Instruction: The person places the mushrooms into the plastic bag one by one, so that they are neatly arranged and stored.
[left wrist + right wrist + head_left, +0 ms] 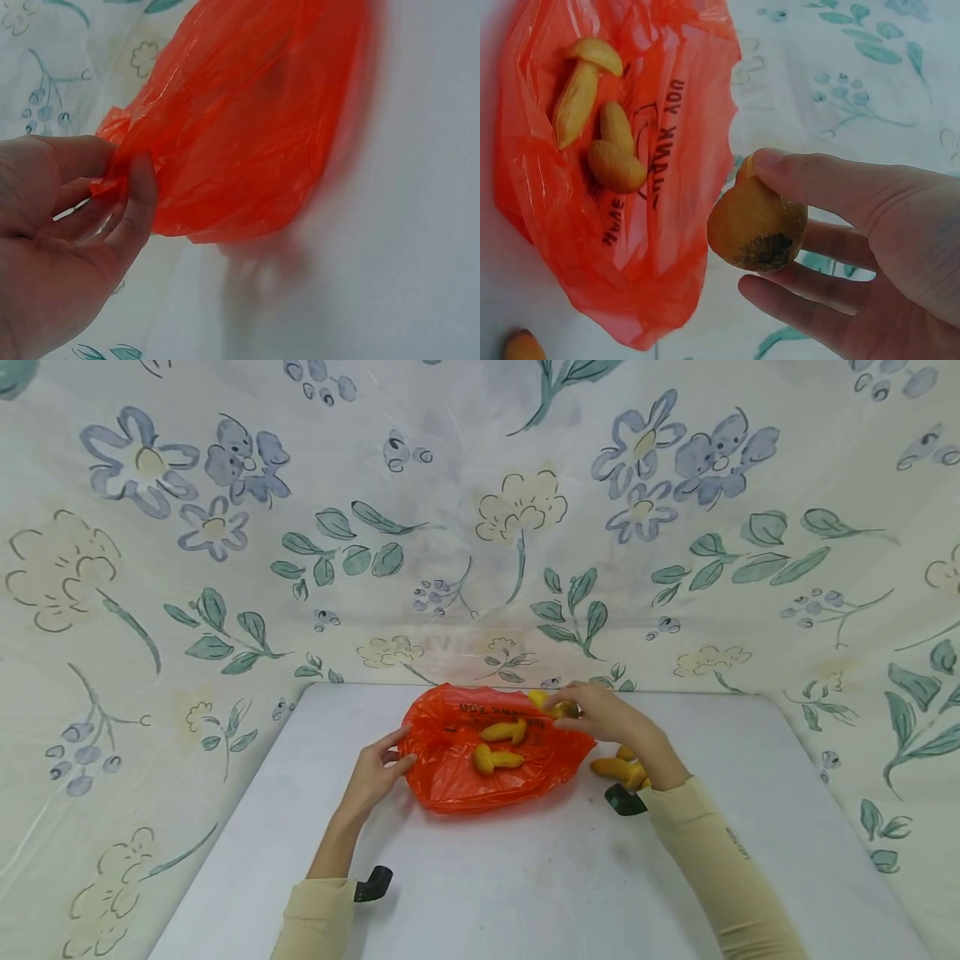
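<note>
A red plastic bag (442,789) with black printing lies spread on the table. My left hand (377,768) pinches its left end between thumb and fingers, and the gathered film (225,135) lifts there in the left wrist view. Two yellow mushrooms, one nearer (486,760) and one farther (504,732), lie on the bag. Over the bag's right side, my right hand (611,718) holds another yellow mushroom (757,217) between thumb and fingers. A dark, rough patch marks that mushroom's rounded end.
More yellow mushrooms (618,770) lie on the white table (480,885) right of the bag, partly hidden by my right wrist. A floral sheet (450,527) hangs behind the table and along its sides. Black wrist mounts (373,884) stick out from both sleeves.
</note>
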Motion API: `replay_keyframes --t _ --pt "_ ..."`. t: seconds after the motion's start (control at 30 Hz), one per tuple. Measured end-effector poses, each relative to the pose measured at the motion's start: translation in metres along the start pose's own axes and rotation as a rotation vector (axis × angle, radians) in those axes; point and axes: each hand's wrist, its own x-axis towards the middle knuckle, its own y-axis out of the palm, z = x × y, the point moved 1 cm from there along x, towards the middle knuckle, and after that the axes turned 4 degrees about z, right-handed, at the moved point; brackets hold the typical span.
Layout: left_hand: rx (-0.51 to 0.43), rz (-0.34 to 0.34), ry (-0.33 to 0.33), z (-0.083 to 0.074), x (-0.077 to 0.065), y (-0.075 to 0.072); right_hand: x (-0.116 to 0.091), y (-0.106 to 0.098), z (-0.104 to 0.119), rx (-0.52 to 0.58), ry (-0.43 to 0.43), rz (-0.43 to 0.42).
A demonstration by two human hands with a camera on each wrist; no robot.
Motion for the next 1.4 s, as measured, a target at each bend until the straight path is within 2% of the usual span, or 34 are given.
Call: replay_keyframes --t 0.37,0.73,1.4 --pt "0.006 0.004 -0.01 -0.002 0.002 0.002 0.009 0.013 0.007 0.022 -0.002 0.027" --pt "0.003 0.007 0.003 -0.002 0.002 0.002 0.012 0.019 0.01 0.016 -0.055 0.061" --pt "-0.004 0.0 0.012 -0.001 0.001 0.002 0.024 0.043 0.012 0.051 -0.013 0.14"
